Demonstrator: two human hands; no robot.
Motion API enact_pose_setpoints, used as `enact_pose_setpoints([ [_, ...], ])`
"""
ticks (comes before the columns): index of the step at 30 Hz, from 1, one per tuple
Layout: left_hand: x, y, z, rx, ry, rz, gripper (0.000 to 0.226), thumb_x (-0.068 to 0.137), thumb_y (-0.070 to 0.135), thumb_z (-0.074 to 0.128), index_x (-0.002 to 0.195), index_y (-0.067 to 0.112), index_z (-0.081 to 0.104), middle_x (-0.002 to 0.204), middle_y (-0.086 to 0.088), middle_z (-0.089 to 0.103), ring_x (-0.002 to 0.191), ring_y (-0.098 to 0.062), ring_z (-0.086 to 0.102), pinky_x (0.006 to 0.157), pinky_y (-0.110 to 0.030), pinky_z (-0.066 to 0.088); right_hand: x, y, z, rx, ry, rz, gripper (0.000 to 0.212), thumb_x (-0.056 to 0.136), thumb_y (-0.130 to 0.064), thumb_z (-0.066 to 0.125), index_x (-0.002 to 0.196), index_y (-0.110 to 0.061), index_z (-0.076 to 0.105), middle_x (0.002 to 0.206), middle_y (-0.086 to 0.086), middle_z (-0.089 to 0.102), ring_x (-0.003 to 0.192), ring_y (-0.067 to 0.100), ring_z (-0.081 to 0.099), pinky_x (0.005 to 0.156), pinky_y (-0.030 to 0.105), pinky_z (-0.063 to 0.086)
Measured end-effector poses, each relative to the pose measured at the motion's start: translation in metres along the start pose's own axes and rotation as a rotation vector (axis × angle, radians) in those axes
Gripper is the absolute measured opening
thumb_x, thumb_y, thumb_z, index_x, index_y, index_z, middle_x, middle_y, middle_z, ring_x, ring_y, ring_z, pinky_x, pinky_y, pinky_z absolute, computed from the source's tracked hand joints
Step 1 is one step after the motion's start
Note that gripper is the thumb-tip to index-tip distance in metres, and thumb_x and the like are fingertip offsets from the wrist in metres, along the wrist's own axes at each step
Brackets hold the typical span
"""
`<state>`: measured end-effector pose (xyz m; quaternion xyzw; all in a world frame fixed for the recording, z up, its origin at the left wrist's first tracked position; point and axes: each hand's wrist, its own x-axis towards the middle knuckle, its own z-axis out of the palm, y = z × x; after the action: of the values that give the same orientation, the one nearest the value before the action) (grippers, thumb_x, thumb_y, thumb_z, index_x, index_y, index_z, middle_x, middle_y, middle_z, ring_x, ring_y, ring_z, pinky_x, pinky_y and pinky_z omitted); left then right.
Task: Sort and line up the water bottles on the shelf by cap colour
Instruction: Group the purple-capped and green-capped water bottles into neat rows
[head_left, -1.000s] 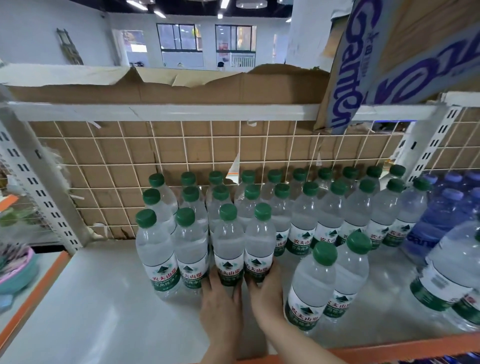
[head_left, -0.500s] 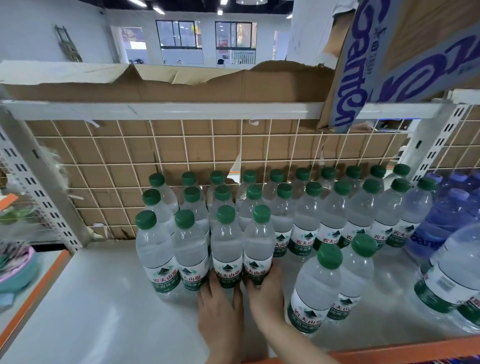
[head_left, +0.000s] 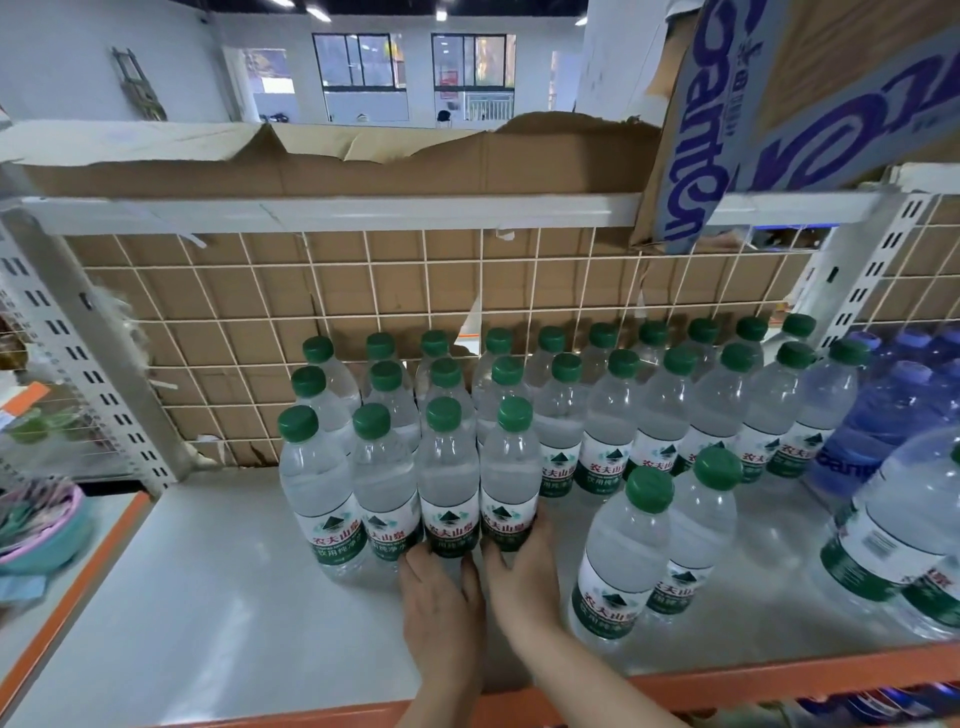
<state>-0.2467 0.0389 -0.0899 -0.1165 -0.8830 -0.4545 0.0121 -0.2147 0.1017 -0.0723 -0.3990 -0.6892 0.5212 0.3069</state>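
A white wire grid (head_left: 415, 312) backs the bay, with brown cardboard sheeting (head_left: 249, 306) behind it. On the tier above lies a torn, flattened cardboard box (head_left: 363, 161); to its right a carton with purple lettering (head_left: 779, 104) leans (tilted). Slotted white uprights (head_left: 78, 364) stand at each side. At far left sits a pink-rimmed bowl (head_left: 47, 525).
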Motion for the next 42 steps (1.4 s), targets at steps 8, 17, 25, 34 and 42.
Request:
enact_pose_setpoints([
  [8,-0.024,0.024,-0.027,-0.268,-0.020,0.273,0.046,0.074,0.051,0.043,0.098,0.013,0.052,0.089,0.001,0.055,0.082,-0.020,0.055,0.069,-0.032,0.043,-0.061,-0.046,-0.054,0.012,-0.044,-0.353,0.036,0.094,-0.015,0.055,0.118,-0.038,0.045,0.115,-0.022,0.053,0.111,-0.006,0.051,0.094,0.016,0.042],
  [17,-0.074,0.072,-0.003,-0.282,-0.337,0.397,0.058,0.076,0.049,0.069,0.125,0.032,0.043,0.119,0.019,0.054,0.111,0.004,0.051,0.093,-0.024,0.044,-0.048,-0.033,-0.165,-0.038,0.307,-0.657,0.036,0.084,-0.029,0.052,0.117,-0.029,0.041,0.105,-0.021,0.041,0.093,0.004,0.046,0.081,0.019,0.041],
  [25,-0.099,0.088,0.029,-0.511,-0.280,0.169,0.064,0.067,0.034,0.079,0.121,0.043,0.045,0.116,0.014,0.061,0.104,-0.003,0.060,0.083,-0.027,0.055,0.000,0.012,-0.195,0.024,-0.096,-0.212,0.065,0.075,-0.022,0.078,0.127,-0.034,0.042,0.125,-0.014,0.050,0.117,0.002,0.048,0.095,0.016,0.043],
  [34,-0.081,0.110,0.032,-0.514,-0.173,0.108,0.059,0.071,-0.003,0.077,0.113,0.027,0.048,0.095,0.011,0.066,0.081,0.001,0.063,0.063,-0.009,0.048,0.041,0.005,-0.209,0.050,-0.298,-0.212,0.055,0.063,-0.024,0.084,0.105,-0.033,0.049,0.102,-0.016,0.063,0.090,-0.002,0.060,0.066,0.004,0.041],
  [42,-0.080,0.109,0.049,-0.467,-0.096,0.136,0.062,0.073,0.002,0.077,0.107,0.043,0.046,0.105,0.016,0.061,0.095,-0.002,0.060,0.076,-0.017,0.050,0.068,0.015,-0.214,0.132,-0.375,-0.171,0.057,0.062,-0.028,0.077,0.110,-0.033,0.049,0.107,-0.008,0.067,0.098,0.004,0.064,0.070,0.007,0.046],
])
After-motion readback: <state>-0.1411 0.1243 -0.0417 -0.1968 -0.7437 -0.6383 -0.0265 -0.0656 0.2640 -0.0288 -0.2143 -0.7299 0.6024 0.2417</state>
